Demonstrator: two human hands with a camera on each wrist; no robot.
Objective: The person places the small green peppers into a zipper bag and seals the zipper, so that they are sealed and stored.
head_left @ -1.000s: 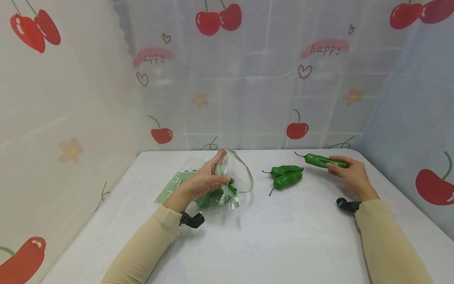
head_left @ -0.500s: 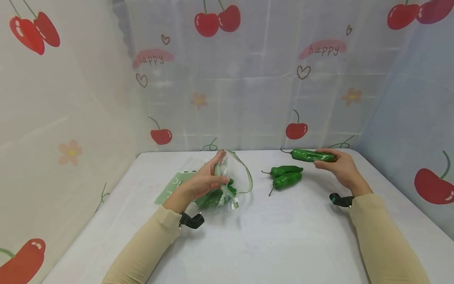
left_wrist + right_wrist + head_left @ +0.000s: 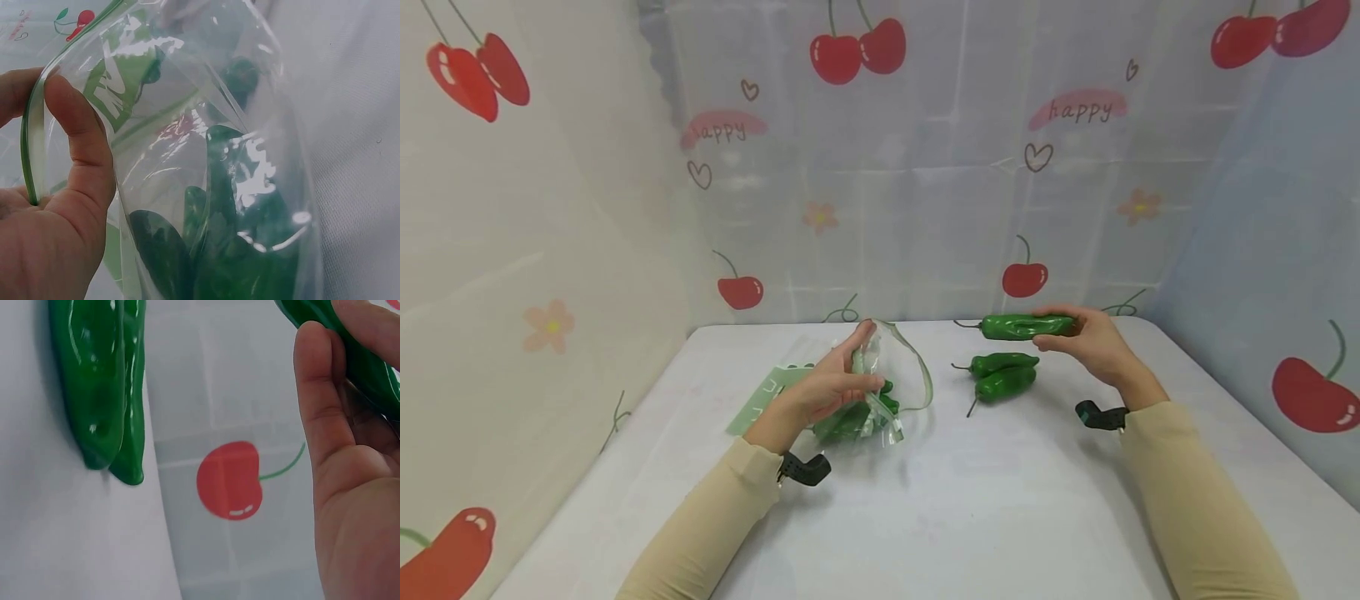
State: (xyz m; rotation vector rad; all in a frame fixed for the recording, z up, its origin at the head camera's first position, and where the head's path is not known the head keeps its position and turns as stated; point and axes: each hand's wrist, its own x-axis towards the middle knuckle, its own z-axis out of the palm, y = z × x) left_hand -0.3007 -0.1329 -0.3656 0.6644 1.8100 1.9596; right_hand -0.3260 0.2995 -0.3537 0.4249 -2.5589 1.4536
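My left hand point(image 3: 820, 396) grips the mouth of a clear zip bag point(image 3: 868, 358) with a green zip strip, thumb and index finger spread so the mouth gapes to the right. Through its plastic, several green peppers point(image 3: 250, 225) show in the left wrist view. My right hand point(image 3: 1101, 354) pinches a long green pepper point(image 3: 1015, 327) by its blunt end, over the back part of the table, stem pointing left. Two more green peppers point(image 3: 1006, 383) lie side by side on the table, nearer than the held one.
A white-covered table point(image 3: 940, 525) carries everything. Green printing with white letters point(image 3: 767, 387) shows on the bag's left part. Cherry-patterned sheeting point(image 3: 925, 208) rises behind the table and at both sides. Each wrist wears a black camera point(image 3: 805, 469).
My right hand has carried the held pepper leftward and slightly back, until it is behind the two lying peppers. The left hand and the bag have stayed in place.
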